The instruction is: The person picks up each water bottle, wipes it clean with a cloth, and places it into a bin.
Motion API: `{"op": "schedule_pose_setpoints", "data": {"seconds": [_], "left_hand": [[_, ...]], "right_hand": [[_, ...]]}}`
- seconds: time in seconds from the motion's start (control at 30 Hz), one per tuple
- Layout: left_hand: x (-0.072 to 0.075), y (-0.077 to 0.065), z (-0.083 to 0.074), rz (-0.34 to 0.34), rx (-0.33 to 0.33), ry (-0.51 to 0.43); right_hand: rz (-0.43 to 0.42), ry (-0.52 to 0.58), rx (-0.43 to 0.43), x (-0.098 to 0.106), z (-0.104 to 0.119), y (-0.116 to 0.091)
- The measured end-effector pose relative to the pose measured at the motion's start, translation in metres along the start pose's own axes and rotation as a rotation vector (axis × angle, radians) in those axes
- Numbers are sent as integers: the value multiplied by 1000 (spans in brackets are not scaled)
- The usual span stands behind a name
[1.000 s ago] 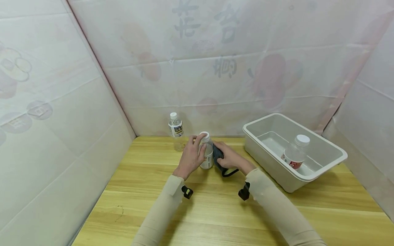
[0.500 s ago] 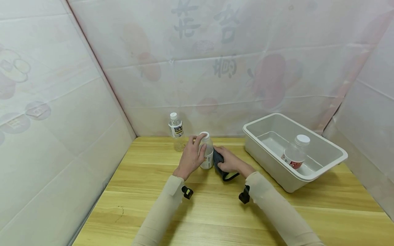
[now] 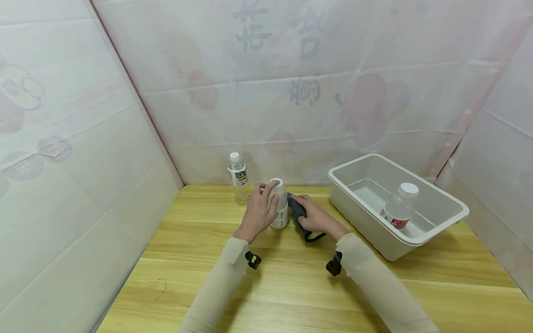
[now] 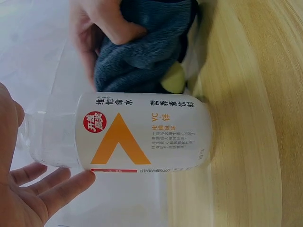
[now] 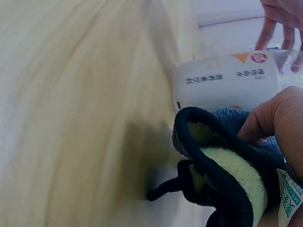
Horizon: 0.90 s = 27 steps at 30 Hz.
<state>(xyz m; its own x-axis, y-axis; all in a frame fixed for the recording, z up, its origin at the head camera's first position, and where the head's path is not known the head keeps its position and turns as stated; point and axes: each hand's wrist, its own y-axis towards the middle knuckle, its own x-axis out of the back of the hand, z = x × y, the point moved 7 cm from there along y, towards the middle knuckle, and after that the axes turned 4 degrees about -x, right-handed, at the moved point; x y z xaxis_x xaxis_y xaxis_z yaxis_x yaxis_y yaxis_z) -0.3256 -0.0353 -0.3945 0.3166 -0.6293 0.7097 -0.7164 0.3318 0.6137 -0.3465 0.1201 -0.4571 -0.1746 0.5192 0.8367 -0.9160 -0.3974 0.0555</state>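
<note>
Hands (image 3: 257, 212) (image 3: 315, 215) either side of bottle (image 3: 281, 218)

Cloth (image 3: 297, 212) — partly hidden by right hand (image 3: 315, 216)

"What stands at the back of the wooden table (image 3: 179, 268)?"

"A clear bottle (image 3: 238, 175), upright and white-capped, near the printed hanging (image 3: 266, 115)."

"And to the right?"

"A pale grey bin (image 3: 362, 217) (set at an angle), with a red-and-white-labelled bottle (image 3: 400, 203) inside."
</note>
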Motion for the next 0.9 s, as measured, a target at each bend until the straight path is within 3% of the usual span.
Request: {"op": "schedule_pose_setpoints", "data": {"seconds": [0.37,0.9], "left_hand": [[-2,-1,-2,-27,7,2],[-4,2,-5,-13,-3,1]], "right_hand": [[-145,-66,8,41,8,-9],[-185,-105,53,68,34,-16]]}}
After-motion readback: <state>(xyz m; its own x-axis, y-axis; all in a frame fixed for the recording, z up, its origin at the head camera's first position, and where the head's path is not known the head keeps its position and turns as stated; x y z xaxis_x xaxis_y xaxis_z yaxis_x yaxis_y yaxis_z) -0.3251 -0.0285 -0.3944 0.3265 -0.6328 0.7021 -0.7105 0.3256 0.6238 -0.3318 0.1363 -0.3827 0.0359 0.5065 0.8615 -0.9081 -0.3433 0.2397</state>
